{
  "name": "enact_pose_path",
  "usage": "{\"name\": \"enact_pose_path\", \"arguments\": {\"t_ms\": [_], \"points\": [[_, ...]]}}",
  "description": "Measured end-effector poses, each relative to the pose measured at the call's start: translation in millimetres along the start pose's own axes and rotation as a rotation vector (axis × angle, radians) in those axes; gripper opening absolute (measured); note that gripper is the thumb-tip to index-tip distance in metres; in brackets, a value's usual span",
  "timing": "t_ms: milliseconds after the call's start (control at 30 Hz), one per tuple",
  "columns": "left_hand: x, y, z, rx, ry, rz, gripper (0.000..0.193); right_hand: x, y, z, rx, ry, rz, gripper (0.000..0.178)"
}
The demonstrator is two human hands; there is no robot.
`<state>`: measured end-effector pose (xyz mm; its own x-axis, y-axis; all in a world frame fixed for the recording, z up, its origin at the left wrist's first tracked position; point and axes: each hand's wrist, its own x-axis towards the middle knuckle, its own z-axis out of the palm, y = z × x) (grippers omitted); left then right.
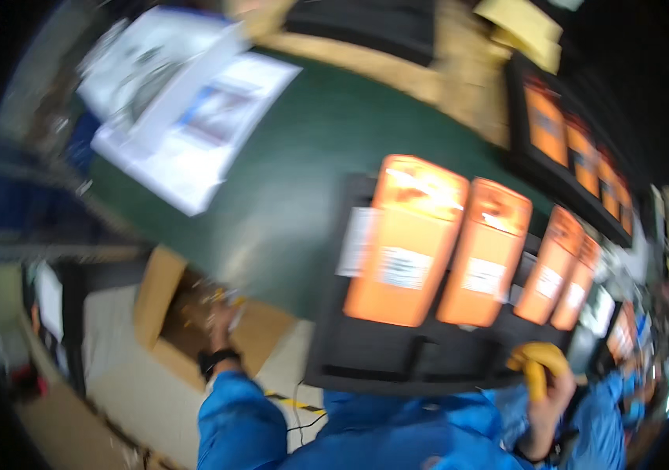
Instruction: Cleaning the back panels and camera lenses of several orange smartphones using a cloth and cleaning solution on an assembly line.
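Yellow tool point(536, 366) gripped in the right hand point(547, 395) at the near edge of a black tray point(366, 352).

From the head camera, heavily blurred, the yellow tool is seen closed in the fingers of the right hand, just at the tray's lower right corner. Four orange blocks point(409, 243) with white labels are stood side by side in the tray, which is set on a green table point(311, 141). The left hand point(223, 323) is lowered over an open cardboard box point(193, 321) on the floor beside the table; whether anything is held there, or how far the fingers are opened, cannot be told. White printed sheets point(185, 110) are spread on the table's far left corner. A second black tray of orange blocks point(577, 149) is seen farther right.
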<state>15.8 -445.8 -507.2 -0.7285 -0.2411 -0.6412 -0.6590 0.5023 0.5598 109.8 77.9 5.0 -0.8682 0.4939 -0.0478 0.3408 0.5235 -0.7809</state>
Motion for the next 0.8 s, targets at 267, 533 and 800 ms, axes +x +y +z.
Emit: {"name": "enact_pose_path", "arguments": {"t_ms": [267, 533, 800], "points": [[-90, 72, -89, -0.046, 0.835, 0.141, 0.037, 17, 83, -86, -0.047, 0.618, -0.046, 0.019], [-289, 353, -32, -0.570, 0.278, 0.713, 0.033, 2, 174, -98, -0.150, 0.520, 0.251, 0.033], [-301, 391, -29, -0.183, 0.297, 0.786, 0.034, -3, 147, -111, -0.117, 0.335, 0.150, 0.031]]}}
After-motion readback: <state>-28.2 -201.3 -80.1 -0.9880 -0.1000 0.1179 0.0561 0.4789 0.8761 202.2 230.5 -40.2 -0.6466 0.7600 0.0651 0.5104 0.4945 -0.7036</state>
